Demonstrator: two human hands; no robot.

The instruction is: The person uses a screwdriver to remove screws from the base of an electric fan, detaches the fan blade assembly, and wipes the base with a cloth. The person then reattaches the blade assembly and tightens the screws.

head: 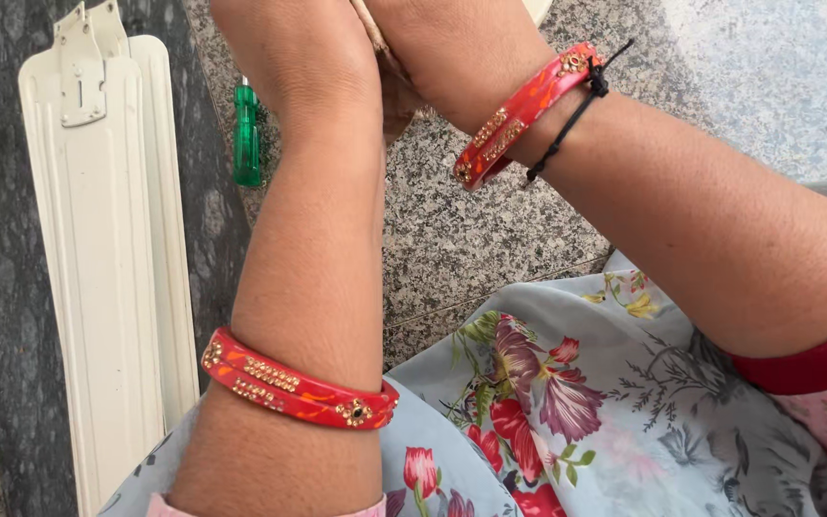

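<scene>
Forearms hide the fingers' state; fan blade (107, 287), green screwdriver (246, 134) lie left.

Both wrists meet at the top edge, left hand (289, 48) near a green-handled screwdriver (246, 134) beside a cream fan blade (112, 268).

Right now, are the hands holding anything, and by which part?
It cannot be told: both hands run out of the top of the picture. Only a sliver of something tan shows between them.
</scene>
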